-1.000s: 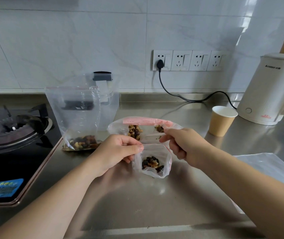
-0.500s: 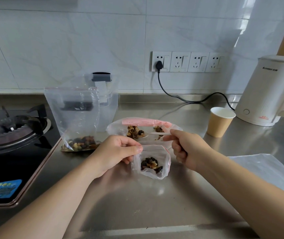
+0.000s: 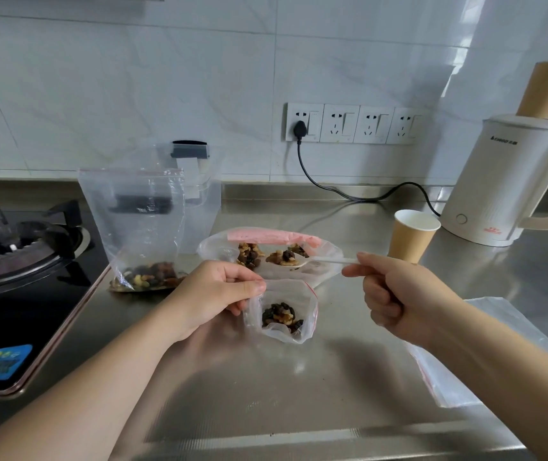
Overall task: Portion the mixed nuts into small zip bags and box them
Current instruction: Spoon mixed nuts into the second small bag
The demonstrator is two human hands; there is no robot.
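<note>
My left hand (image 3: 214,294) pinches the rim of a small clear zip bag (image 3: 282,311) that holds a little heap of mixed nuts and stands on the steel counter. My right hand (image 3: 395,294) grips the handle of a white plastic spoon (image 3: 315,260). The spoon's bowl carries nuts and hovers over an open bag with a pink strip (image 3: 272,247), which lies just behind the small bag. A larger upright zip bag (image 3: 136,227) with nuts at its bottom stands at the left.
A clear box with a dark clip (image 3: 199,194) stands behind the upright bag. A gas hob (image 3: 16,254) fills the left. A paper cup (image 3: 410,236), a white kettle (image 3: 511,181) and its cord lie at the right. Flat plastic bags (image 3: 485,344) lie under my right forearm.
My right hand has drawn back to the right and lifted the spoon, loaded with nuts, out of the pink-strip bag. My left hand keeps holding the small bag.
</note>
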